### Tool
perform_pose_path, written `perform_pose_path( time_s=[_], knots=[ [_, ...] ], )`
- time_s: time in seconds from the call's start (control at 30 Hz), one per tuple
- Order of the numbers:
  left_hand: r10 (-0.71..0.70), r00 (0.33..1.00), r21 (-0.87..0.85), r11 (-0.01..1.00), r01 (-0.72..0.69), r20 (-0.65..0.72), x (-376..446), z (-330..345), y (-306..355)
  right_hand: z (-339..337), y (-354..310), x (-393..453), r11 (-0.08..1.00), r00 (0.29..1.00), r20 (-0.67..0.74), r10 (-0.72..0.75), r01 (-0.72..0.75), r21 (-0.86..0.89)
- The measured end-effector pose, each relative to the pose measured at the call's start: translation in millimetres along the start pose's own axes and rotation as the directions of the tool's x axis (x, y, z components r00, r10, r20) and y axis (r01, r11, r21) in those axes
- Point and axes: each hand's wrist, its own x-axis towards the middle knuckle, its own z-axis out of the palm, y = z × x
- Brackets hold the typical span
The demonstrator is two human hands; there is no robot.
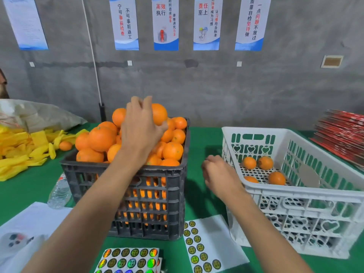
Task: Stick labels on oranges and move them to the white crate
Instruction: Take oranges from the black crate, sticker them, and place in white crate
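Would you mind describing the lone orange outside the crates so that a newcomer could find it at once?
Start at the dark crate heaped with oranges in the middle of the green table. Look left to the pile of yellow foam nets. The lone orange lies at that pile's right edge, the only one on the table itself rather than in a crate.

Bright orange oranges heap in a dark grey slatted crate, the white crate has heart and oval cut-outs, and gold-and-black round labels on white sheets lie on the green surface beside yellow foam sleeves.
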Motion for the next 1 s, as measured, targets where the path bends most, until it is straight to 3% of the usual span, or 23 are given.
perform_pose_path(
  time_s=[0.13,0.23,0.37,0.5,0.67,1.0],
  knots=[
    [0.113,0.991,-0.058,0.992,-0.109,0.067,-33,32,24,54,-18,-26,0.994,0.915,0.4,-0.054,0.01,0.112],
    [0.082,0.995,-0.144,0.987,-0.072,0.064,-39,41,27,99,-12,-60,0.96,0.849,0.519,-0.095,-0.06,0.274],
    [0.089,0.993,-0.18,0.981,-0.074,0.078,-38,42,26,143,6,-90,0.948,0.894,0.42,-0.157,0.017,0.317],
    [0.087,0.993,-0.214,0.974,-0.069,0.074,-40,42,25,162,18,-97,0.881,0.938,0.345,-0.025,-0.143,0.451],
    [0.042,0.998,-0.252,0.967,-0.03,0.042,-42,44,23,174,24,-90,0.783,0.931,0.347,0.112,-0.298,0.546],
    [0.023,1.0,-0.285,0.959,-0.017,0.019,-43,48,20,180,28,-87,0.817,0.954,0.283,0.098,-0.239,0.524]
  ],
)
